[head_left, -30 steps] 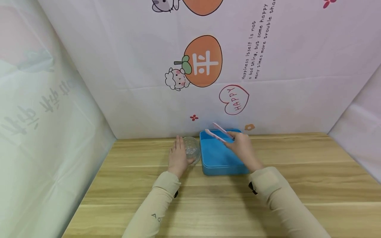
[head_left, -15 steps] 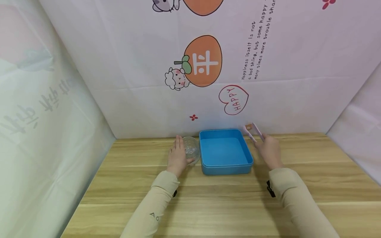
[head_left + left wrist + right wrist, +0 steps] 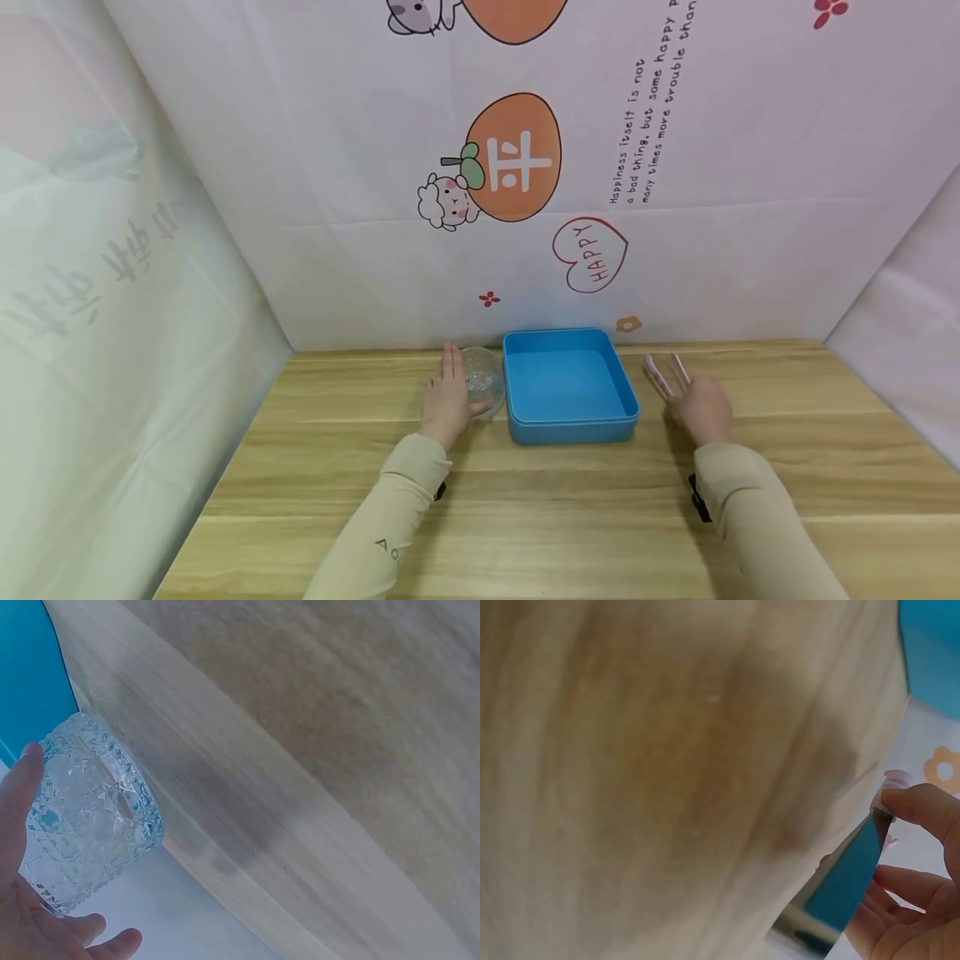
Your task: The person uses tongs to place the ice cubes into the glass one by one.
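My left hand [image 3: 445, 400] lies against a clear cut-glass bowl [image 3: 483, 381], with straight fingers along its left side and the thumb at its near side. In the left wrist view the thumb touches the patterned wall of the glass bowl [image 3: 94, 814], while two fingertips show apart from it. My right hand [image 3: 703, 408] grips a pair of tongs [image 3: 659, 377] with pale pink arms, spread apart and holding nothing visible. Their shiny metal bend [image 3: 844, 877] shows in the right wrist view, with the thumb on one arm and fingers on the other side.
A shallow blue box [image 3: 573, 430] stands between the hands, directly right of the bowl, its blue floor showing. The wooden table [image 3: 540, 517] meets a white printed cloth [image 3: 360, 283] at the back. More cloth hangs at both sides.
My right hand has carried the tongs from above the blue box to the right of it, then lower and nearer to me. The left hand and the bowl have stayed in place.
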`<state>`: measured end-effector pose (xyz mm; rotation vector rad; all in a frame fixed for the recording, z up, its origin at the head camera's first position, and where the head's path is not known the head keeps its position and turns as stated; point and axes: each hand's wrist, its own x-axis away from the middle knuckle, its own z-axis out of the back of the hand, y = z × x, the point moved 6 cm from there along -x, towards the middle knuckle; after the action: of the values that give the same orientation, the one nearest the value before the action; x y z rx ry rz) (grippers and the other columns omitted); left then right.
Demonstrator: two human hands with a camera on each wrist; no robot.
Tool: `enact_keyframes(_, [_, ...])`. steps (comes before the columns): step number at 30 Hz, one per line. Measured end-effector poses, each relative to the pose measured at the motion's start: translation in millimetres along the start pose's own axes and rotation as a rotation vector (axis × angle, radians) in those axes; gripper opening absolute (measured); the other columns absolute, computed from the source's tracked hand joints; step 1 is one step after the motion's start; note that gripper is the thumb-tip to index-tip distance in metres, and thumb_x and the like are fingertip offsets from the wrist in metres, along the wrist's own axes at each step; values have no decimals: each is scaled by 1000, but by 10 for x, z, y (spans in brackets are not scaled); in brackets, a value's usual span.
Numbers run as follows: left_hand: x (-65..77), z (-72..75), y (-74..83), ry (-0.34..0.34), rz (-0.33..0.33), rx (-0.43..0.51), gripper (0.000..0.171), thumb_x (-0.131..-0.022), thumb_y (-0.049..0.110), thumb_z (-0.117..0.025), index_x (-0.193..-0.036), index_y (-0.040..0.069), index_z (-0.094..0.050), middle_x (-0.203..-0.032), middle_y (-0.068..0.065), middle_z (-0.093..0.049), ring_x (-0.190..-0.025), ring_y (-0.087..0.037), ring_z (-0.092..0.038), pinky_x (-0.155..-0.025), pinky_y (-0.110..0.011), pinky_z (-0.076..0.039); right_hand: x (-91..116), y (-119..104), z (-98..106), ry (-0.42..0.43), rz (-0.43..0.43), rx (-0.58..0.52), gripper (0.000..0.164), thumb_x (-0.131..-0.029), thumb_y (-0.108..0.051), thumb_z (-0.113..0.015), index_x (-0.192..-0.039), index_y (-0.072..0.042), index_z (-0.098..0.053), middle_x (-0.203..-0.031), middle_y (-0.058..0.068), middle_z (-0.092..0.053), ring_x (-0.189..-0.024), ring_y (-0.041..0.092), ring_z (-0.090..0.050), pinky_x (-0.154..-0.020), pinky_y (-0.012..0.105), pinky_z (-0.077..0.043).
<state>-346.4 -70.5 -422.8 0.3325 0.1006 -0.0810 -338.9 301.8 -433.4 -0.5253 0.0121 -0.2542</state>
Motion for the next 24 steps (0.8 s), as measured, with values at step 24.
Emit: enact_keyframes(24, [9,-18,-75,-45,57,296,111,-80,58,-67,-154,7,-4,-163,-11,-2,-148,-36,-16,-116,-57,-23,-43,33,14,-9,-5,69,59,-95,-41,-49,-102,17,-56,-91,33,-59,-75,40,-58,-61,44,-50])
